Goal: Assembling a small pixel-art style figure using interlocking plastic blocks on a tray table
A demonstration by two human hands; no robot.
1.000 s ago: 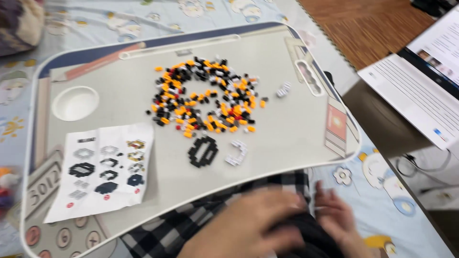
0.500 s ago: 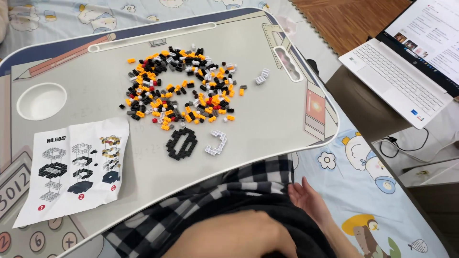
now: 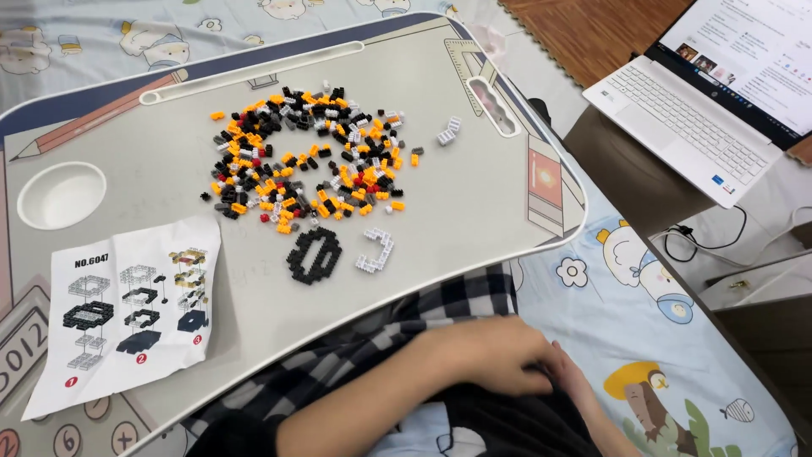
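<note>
Nearest, the left hand (image 3: 486, 355) lies palm-down on dark cloth (image 3: 516, 423) in the lap, fingers pressed together and holding nothing; the right hand (image 3: 592, 402) lies just beside it, its fingers hidden. Beyond, on the table (image 3: 474, 211): an instruction sheet (image 3: 127, 309), a black brick ring (image 3: 314, 254), a white brick arc (image 3: 376, 251), then the loose brick pile (image 3: 309, 156). The round recess (image 3: 61, 195) holds nothing. Farthest, a laptop (image 3: 719, 93).

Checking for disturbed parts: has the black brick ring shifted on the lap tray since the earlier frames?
No. The black brick ring sits just below the brick pile, beside the white curved piece, as before; only the camera moved.
</note>
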